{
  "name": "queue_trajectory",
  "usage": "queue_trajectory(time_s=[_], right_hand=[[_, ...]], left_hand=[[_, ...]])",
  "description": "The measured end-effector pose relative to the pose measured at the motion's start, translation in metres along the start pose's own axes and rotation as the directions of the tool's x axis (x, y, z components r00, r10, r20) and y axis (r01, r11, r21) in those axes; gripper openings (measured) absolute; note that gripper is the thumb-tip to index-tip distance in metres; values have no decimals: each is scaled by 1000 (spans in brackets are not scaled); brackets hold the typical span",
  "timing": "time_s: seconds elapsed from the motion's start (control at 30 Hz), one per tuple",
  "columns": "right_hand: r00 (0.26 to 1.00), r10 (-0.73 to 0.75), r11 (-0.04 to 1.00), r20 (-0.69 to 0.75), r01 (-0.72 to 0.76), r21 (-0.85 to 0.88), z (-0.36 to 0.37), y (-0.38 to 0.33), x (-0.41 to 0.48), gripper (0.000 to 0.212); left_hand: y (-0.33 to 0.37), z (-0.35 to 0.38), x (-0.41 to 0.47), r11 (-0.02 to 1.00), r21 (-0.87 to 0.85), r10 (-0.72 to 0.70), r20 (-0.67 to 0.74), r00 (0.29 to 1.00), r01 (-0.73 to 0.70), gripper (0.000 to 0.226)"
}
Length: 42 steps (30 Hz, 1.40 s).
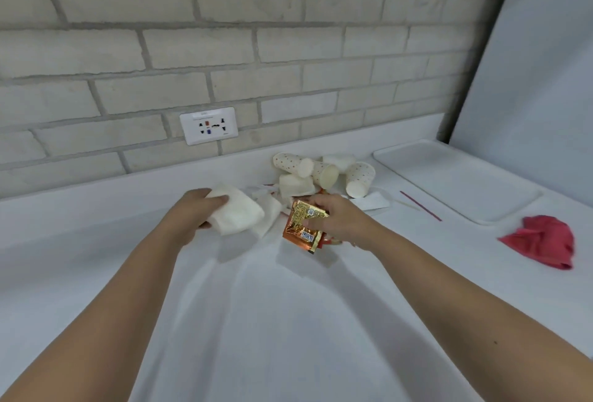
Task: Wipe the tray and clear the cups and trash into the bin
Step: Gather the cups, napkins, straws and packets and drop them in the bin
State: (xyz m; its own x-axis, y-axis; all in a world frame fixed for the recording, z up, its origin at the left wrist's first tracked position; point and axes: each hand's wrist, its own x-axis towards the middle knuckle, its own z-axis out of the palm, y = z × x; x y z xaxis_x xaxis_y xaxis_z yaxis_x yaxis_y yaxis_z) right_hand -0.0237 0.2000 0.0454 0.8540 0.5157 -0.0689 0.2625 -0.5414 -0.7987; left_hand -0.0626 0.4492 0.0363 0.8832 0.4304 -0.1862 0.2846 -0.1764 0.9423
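Left hand (pixel 192 209) grips a soft crumpled white napkin wad (pixel 236 213); right hand (pixel 337 218) pinches a crinkly orange foil sachet (pixel 303 225) by its edge, likely light and slippery.

Bright, even, soft light from above. Faint shadows lie on the counter (pixel 288 331) under the left hand (pixel 192 213) and right hand (pixel 340 218), centre frame. The cloth (pixel 542 241) at the right edge is blurred; wall (pixel 224 32) lines bow at the top.

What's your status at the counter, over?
Left hand grips white paper cup; right hand pinches orange foil sachet. Dotted paper cups heaped by brick wall. No bin in view.
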Motion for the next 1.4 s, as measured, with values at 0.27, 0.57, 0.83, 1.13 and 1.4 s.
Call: queue_trajectory(time_s=[0.27,0.57,0.83,1.13,1.4], right_hand=[[994,100,985,-39,-104,-137,-94,52,-92,15],[961,248,956,-124,-264,-130,-183,147,-242,6],[887,404,850,-223,-454,-267,-183,261,-320,9],[842,420,907,-339,-407,112,-170,318,-338,24],[957,284,956,-58,-287,-52,-171,320,-347,25]], left_hand=[[52,149,-72,985,-34,174,188,967,-171,21],[66,312,-175,973,-104,231,393,890,-207,49],[42,405,-253,938,-23,303,536,788,-345,39],[-10,444,-284,896,133,250,638,729,-423,30],[-51,469,-298,890,212,162,678,717,-403,31]])
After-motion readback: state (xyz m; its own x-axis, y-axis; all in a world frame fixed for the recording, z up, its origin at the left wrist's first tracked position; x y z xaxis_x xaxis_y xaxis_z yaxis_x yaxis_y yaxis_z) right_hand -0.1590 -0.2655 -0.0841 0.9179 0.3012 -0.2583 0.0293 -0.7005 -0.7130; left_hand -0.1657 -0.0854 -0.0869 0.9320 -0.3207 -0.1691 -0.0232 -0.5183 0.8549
